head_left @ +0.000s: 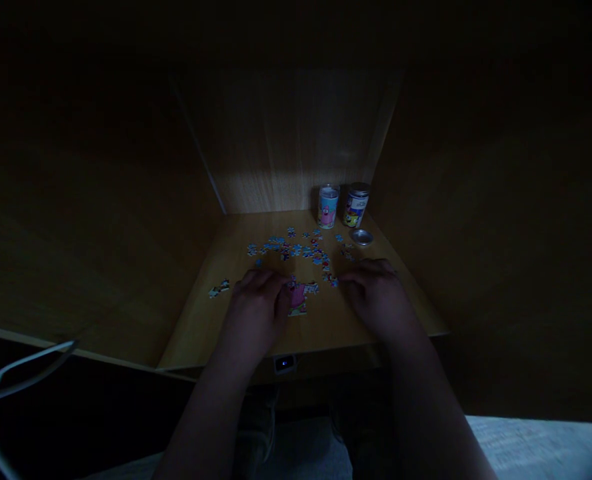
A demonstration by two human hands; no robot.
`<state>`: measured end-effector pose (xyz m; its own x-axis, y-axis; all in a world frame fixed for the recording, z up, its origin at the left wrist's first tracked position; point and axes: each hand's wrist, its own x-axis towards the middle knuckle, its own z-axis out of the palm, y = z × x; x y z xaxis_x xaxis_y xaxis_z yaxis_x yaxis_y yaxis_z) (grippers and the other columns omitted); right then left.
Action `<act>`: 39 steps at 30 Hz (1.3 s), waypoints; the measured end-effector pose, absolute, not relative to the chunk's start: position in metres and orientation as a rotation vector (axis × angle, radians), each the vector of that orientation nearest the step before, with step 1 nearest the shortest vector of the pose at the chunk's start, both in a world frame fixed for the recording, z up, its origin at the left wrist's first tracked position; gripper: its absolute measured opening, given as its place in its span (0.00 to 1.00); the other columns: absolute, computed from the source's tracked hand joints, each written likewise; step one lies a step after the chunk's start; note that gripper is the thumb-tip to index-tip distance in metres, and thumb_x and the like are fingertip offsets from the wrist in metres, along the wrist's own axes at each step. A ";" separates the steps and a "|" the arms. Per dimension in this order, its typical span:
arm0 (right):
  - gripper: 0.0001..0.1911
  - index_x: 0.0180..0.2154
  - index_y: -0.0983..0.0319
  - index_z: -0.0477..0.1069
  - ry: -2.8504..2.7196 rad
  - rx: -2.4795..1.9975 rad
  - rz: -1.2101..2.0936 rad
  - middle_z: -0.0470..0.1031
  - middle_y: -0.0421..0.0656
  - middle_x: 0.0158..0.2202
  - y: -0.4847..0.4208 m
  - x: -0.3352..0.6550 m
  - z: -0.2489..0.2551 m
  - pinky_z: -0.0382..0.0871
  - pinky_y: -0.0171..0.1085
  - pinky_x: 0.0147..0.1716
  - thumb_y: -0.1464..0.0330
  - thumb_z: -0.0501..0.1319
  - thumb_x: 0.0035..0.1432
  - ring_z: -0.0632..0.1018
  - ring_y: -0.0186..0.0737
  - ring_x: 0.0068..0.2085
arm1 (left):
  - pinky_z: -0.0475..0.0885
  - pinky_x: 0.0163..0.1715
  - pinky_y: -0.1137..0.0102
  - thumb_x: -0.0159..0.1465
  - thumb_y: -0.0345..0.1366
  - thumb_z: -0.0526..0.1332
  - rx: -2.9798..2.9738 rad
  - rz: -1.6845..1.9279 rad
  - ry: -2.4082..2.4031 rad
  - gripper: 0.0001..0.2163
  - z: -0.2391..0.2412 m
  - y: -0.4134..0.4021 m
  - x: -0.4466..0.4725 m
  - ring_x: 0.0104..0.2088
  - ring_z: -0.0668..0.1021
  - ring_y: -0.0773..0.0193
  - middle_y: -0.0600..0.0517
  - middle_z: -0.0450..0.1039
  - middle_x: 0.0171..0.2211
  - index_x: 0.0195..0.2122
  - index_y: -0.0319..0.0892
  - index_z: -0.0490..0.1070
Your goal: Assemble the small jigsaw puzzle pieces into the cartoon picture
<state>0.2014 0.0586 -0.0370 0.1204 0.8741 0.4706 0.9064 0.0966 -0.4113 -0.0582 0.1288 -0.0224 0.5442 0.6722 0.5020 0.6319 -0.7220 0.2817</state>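
Observation:
My left hand (257, 303) rests palm down on the wooden desk (236, 333), fingers curled beside a joined patch of pink puzzle pieces (300, 297). My right hand (377, 290) lies to the right of that patch, fingers bent down near loose pieces (330, 277). Several loose puzzle pieces (296, 248) are scattered across the middle of the desk. The scene is very dim, so what the fingertips touch is unclear.
Two small printed tins (328, 207) (356, 205) stand at the back right, with a round metal lid (361, 237) in front of them. A few pieces (219, 289) lie at the left. Wooden walls enclose the desk on three sides. A white cable (11, 380) hangs at lower left.

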 end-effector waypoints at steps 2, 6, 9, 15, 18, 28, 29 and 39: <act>0.13 0.44 0.57 0.86 -1.712 -1.748 -0.075 0.86 0.46 0.47 0.059 0.202 -0.038 0.71 0.48 0.57 0.73 0.62 0.70 0.79 0.52 0.52 | 0.77 0.52 0.51 0.75 0.30 0.62 2.707 0.906 1.073 0.07 -0.021 0.128 -0.058 0.48 0.80 0.48 0.46 0.83 0.46 0.48 0.44 0.80; 0.13 0.44 0.57 0.86 -1.683 -1.770 -0.114 0.85 0.47 0.46 0.060 0.203 -0.039 0.71 0.48 0.56 0.74 0.62 0.68 0.79 0.53 0.52 | 0.76 0.54 0.51 0.76 0.31 0.62 2.747 0.844 0.916 0.07 -0.018 0.125 -0.056 0.50 0.80 0.49 0.46 0.83 0.49 0.50 0.45 0.80; 0.13 0.39 0.56 0.86 -1.703 -1.795 -0.133 0.85 0.48 0.45 0.059 0.203 -0.039 0.70 0.48 0.56 0.73 0.62 0.68 0.79 0.53 0.52 | 0.76 0.54 0.50 0.76 0.31 0.62 2.762 0.820 0.857 0.07 -0.017 0.123 -0.057 0.51 0.81 0.49 0.47 0.83 0.51 0.51 0.45 0.79; 0.13 0.33 0.56 0.85 -1.753 -1.757 -0.071 0.84 0.45 0.42 0.058 0.202 -0.037 0.70 0.48 0.56 0.74 0.63 0.66 0.78 0.52 0.50 | 0.76 0.54 0.50 0.75 0.29 0.63 2.766 0.807 0.851 0.08 -0.017 0.124 -0.057 0.52 0.81 0.49 0.47 0.83 0.51 0.51 0.46 0.79; 0.14 0.31 0.56 0.83 -1.828 -1.684 -0.009 0.84 0.44 0.42 0.058 0.201 -0.034 0.70 0.48 0.56 0.75 0.63 0.65 0.78 0.50 0.49 | 0.76 0.54 0.50 0.75 0.30 0.63 2.764 0.796 0.857 0.08 -0.017 0.124 -0.056 0.52 0.81 0.49 0.47 0.83 0.51 0.51 0.46 0.79; 0.13 0.45 0.55 0.86 -1.815 -1.665 -0.021 0.83 0.45 0.53 0.060 0.199 -0.040 0.69 0.50 0.61 0.74 0.64 0.69 0.77 0.53 0.58 | 0.77 0.53 0.50 0.76 0.30 0.62 2.758 0.801 0.859 0.07 -0.016 0.124 -0.055 0.51 0.81 0.49 0.47 0.83 0.50 0.49 0.46 0.79; 0.13 0.47 0.56 0.86 -1.794 -1.702 -0.038 0.83 0.47 0.54 0.060 0.199 -0.041 0.69 0.51 0.61 0.74 0.64 0.69 0.76 0.54 0.58 | 0.77 0.54 0.50 0.76 0.30 0.63 2.757 0.805 0.862 0.07 -0.016 0.124 -0.055 0.51 0.81 0.50 0.47 0.83 0.50 0.49 0.46 0.80; 0.13 0.38 0.56 0.83 -1.721 -1.644 -0.005 0.83 0.47 0.48 0.059 0.203 -0.038 0.71 0.50 0.59 0.76 0.62 0.68 0.77 0.53 0.55 | 0.76 0.54 0.50 0.75 0.29 0.63 2.761 0.787 0.851 0.07 -0.020 0.125 -0.057 0.51 0.81 0.50 0.48 0.84 0.51 0.50 0.45 0.80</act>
<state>0.2027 0.0590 -0.0380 0.0990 0.8596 0.5013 0.8625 0.1771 -0.4740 -0.0566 0.1251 -0.0198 0.7018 0.5598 0.4407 0.4830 -0.8285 0.2833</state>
